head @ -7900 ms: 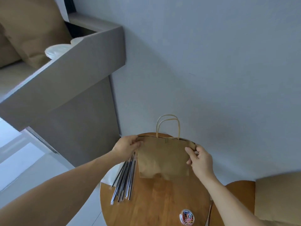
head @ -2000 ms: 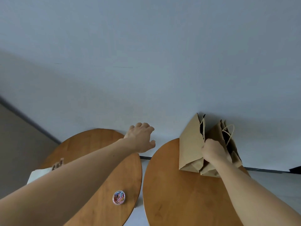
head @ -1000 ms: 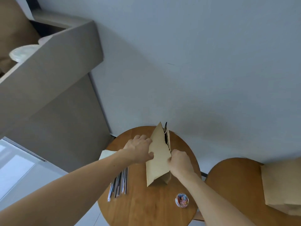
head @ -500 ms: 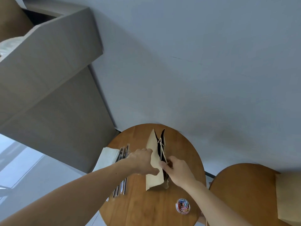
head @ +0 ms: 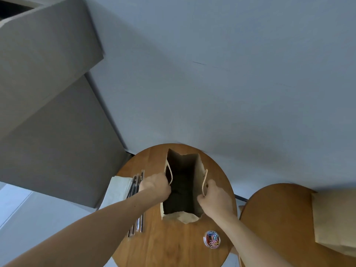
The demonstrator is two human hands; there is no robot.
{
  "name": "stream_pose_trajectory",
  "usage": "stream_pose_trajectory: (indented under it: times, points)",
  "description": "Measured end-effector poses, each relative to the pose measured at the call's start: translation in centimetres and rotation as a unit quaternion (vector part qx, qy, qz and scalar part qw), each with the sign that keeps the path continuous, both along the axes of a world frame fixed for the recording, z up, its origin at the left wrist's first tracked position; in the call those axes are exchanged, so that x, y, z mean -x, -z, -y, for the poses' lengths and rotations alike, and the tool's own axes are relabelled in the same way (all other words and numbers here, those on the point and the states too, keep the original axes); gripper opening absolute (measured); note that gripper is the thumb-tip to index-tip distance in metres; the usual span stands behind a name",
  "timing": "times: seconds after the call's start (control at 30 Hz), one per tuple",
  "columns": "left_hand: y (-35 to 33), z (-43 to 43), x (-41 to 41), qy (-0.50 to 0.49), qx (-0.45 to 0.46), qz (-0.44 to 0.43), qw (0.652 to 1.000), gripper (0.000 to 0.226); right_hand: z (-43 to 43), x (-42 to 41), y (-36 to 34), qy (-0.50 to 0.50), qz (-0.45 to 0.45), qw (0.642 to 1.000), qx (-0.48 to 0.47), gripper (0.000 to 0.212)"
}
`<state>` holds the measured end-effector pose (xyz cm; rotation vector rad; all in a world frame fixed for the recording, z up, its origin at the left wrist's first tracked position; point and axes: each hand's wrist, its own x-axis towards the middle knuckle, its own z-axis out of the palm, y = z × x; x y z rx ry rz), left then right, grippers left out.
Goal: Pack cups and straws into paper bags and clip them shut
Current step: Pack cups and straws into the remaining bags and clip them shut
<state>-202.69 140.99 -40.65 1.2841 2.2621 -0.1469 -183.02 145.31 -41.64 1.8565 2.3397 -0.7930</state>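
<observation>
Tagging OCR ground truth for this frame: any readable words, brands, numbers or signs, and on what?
None readable.
The paper bag is plain brown with no print showing.
The straws are too small to show any wrapper text.
The tub of paper clips shows no legible label.

Round wooden table (head: 173,247) against the wall. Paper bag (head: 183,216) stands upright mid-table, mouth open. Left of it a bundle of straws (head: 137,226) lies flat, side by side, far ends resting on a white paper sheet (head: 117,189) that overhangs the left edge. Small clear tub of paper clips (head: 212,239) sits near right, apart from the bag. Second round table (head: 273,218) just beside on the right, brown bags (head: 335,218) lying on it.
</observation>
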Motion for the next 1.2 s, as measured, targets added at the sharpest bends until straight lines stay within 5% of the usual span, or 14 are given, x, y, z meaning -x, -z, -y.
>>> stream_pose_trajectory:
  times: [0.17,0.33,0.53,0.63,0.8,1.1,1.2]
  points:
    - [-0.3,1.7,4.2,-0.045,0.002,-0.016,0.999,0.013,0.5,-1.5,-0.4,0.021,0.046,0.999,0.011,0.031]
    - [0.9,2.0,3.4,-0.009,-0.014,0.080,0.997,0.020,2.2,-0.4,-0.3,0.001,0.016,0.998,0.054,0.037]
    - [0.7,0.7,4.4,0.077,0.071,0.174,0.979,0.092,2.0,0.1,-1.0,-0.063,-0.012,0.991,0.115,0.072]
    - [-1.6,0.7,5.9,0.109,0.124,0.191,0.968,0.109,1.2,0.3,-2.1,-0.106,-0.010,0.980,0.170,0.086]
    - [-7.9,-0.4,9.3,0.176,0.069,0.075,0.979,0.064,-3.1,2.3,-7.1,-0.136,0.018,0.981,0.137,0.084]
    - [-26.1,-0.9,19.4,0.186,-0.189,-0.104,0.959,0.061,-7.3,18.7,-24.8,-0.220,-0.041,0.970,-0.091,0.062]
    - [-31.1,1.4,24.5,0.165,-0.233,-0.139,0.948,0.042,-6.3,25.1,-29.9,-0.249,-0.077,0.955,-0.145,0.058]
